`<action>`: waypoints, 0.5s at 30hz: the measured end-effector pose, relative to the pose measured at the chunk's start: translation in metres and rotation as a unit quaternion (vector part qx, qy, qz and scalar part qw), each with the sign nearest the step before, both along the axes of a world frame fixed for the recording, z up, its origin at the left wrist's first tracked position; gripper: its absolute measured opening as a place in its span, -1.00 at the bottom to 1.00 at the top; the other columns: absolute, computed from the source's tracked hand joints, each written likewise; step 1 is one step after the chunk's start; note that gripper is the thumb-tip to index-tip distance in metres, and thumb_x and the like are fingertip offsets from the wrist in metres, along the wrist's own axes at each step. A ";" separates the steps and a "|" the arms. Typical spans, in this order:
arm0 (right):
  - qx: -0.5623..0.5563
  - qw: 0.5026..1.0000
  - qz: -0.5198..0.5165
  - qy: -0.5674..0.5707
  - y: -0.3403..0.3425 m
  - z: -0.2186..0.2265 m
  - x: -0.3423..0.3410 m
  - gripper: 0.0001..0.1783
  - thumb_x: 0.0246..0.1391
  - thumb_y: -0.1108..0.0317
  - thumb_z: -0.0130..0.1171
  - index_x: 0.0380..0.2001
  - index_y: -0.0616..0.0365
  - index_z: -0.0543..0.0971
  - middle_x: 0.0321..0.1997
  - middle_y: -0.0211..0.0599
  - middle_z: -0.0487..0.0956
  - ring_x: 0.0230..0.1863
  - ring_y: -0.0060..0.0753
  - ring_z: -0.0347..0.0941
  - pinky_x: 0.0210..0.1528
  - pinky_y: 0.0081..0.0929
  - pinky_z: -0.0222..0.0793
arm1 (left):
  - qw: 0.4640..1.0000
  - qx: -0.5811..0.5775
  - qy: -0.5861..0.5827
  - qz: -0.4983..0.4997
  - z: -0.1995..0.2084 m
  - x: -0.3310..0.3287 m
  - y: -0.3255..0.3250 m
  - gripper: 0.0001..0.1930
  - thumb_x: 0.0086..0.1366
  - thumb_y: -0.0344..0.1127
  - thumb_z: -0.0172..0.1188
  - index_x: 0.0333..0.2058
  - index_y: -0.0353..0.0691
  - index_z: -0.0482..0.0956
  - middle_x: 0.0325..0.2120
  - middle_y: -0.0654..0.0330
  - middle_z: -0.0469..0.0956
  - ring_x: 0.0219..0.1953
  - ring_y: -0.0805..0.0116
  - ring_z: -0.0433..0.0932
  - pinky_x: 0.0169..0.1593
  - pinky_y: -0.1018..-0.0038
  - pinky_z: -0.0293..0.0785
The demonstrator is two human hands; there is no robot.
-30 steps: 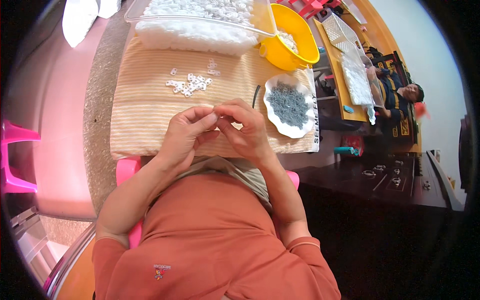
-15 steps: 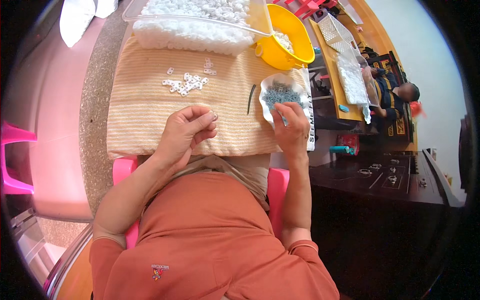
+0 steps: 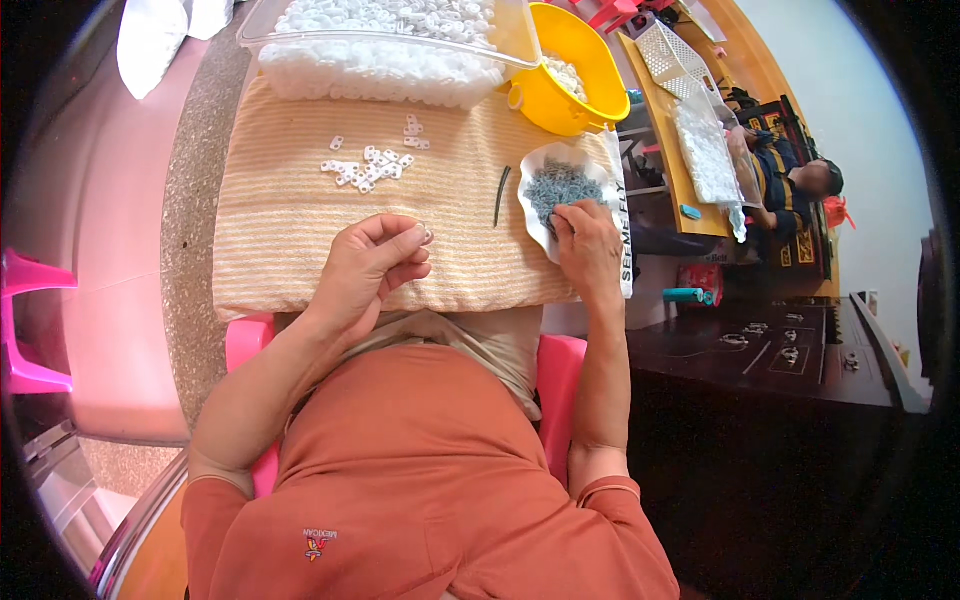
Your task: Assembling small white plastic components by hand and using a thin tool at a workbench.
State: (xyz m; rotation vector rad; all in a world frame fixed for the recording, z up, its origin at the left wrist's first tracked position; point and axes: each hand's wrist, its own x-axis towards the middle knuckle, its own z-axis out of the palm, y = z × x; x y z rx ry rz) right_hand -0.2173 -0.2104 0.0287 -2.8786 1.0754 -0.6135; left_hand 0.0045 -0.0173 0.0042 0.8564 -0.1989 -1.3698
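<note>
My left hand (image 3: pixel 375 265) hovers over the striped cloth with thumb and forefinger pinched on a small whitish piece (image 3: pixel 427 236), mostly covered by the fingertips. At the right, my right hand (image 3: pixel 590 245) reaches into a white scalloped dish (image 3: pixel 535 222) holding a heap of small grey metal parts (image 3: pixel 562 185). Its fingertips are pressed together at the near edge of the heap; whatever is between them is hidden. Beyond my left hand, several small white plastic pieces with holes (image 3: pixel 370 168) lie scattered. A thin dark strip (image 3: pixel 501 197) lies beside the dish.
A large clear bin (image 3: pixel 390 42) full of white pieces stands at the far side, with a yellow tub (image 3: pixel 608 75) to its right. Another person (image 3: pixel 775 180) sits at a wooden table (image 3: pixel 650 100) on the right. A pink stool (image 3: pixel 35 320) is at far left.
My right hand has moved slightly right and down onto the grey parts, its fingers now lower in the dish. The left hand keeps its pinch almost in place.
</note>
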 end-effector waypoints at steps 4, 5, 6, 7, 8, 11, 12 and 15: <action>-0.012 1.000 0.003 0.000 0.000 -0.001 0.003 -0.92 -0.01 0.39 0.19 -0.41 0.09 0.60 -0.32 -0.27 0.54 -0.26 -0.08 0.43 -0.25 -0.21 0.39 | 1.000 0.001 -0.001 0.000 -0.001 0.000 0.000 -0.89 0.24 -0.37 0.22 -0.28 -0.24 0.53 -0.43 0.26 0.57 -0.42 0.54 0.57 -0.27 0.60 0.60; -0.023 1.000 0.001 0.001 0.000 -0.002 0.003 -0.93 0.00 0.39 0.17 -0.43 0.11 0.58 -0.33 -0.27 0.54 -0.27 -0.08 0.43 -0.25 -0.21 0.38 | 1.000 -0.001 -0.001 -0.001 -0.001 0.001 0.000 -0.89 0.24 -0.38 0.22 -0.28 -0.24 0.53 -0.43 0.26 0.57 -0.41 0.54 0.57 -0.27 0.60 0.60; -0.034 0.999 -0.001 0.002 0.000 -0.003 0.003 -0.93 0.01 0.39 0.16 -0.44 0.12 0.57 -0.34 -0.26 0.53 -0.27 -0.08 0.42 -0.25 -0.20 0.38 | 1.000 -0.001 -0.001 0.000 -0.001 0.001 0.000 -0.89 0.24 -0.38 0.22 -0.28 -0.24 0.53 -0.43 0.26 0.57 -0.41 0.54 0.57 -0.27 0.60 0.60; -0.034 0.999 0.000 0.002 0.000 -0.003 0.003 -0.93 0.01 0.39 0.16 -0.44 0.12 0.57 -0.34 -0.26 0.53 -0.27 -0.08 0.42 -0.25 -0.20 0.38 | 1.000 -0.002 0.000 -0.001 -0.001 0.001 0.000 -0.89 0.24 -0.38 0.22 -0.28 -0.24 0.53 -0.42 0.26 0.57 -0.41 0.54 0.57 -0.27 0.60 0.60; -0.035 0.999 -0.001 -0.005 0.000 -0.002 0.003 -0.92 0.03 0.38 0.14 -0.44 0.13 0.55 -0.35 -0.24 0.52 -0.27 -0.07 0.42 -0.24 -0.20 0.37 | 1.000 -0.002 0.001 -0.002 0.000 0.001 0.000 -0.89 0.24 -0.38 0.22 -0.28 -0.24 0.53 -0.41 0.25 0.57 -0.40 0.54 0.57 -0.26 0.59 0.60; -0.033 0.999 -0.004 -0.015 0.002 -0.001 0.003 -0.90 0.07 0.36 0.12 -0.42 0.15 0.53 -0.37 -0.20 0.51 -0.27 -0.06 0.42 -0.23 -0.19 0.36 | 1.000 0.002 0.009 0.005 0.001 0.000 0.000 -0.89 0.23 -0.40 0.23 -0.29 -0.26 0.52 -0.44 0.24 0.57 -0.43 0.53 0.57 -0.28 0.61 0.59; -0.031 0.999 -0.006 -0.019 0.002 0.000 0.003 -0.90 0.08 0.36 0.11 -0.41 0.16 0.52 -0.38 -0.18 0.50 -0.27 -0.05 0.42 -0.22 -0.19 0.35 | 1.000 0.003 0.009 0.006 0.001 0.000 0.000 -0.89 0.23 -0.40 0.23 -0.29 -0.26 0.52 -0.44 0.24 0.57 -0.43 0.53 0.57 -0.28 0.61 0.59; -0.013 0.999 -0.008 -0.052 0.004 0.001 0.003 -0.88 0.11 0.35 0.09 -0.40 0.17 0.51 -0.38 -0.15 0.50 -0.27 -0.03 0.42 -0.24 -0.18 0.34 | 1.000 -0.003 0.002 -0.004 0.000 0.001 0.001 -0.88 0.24 -0.39 0.21 -0.26 -0.25 0.52 -0.40 0.26 0.57 -0.38 0.53 0.57 -0.25 0.58 0.60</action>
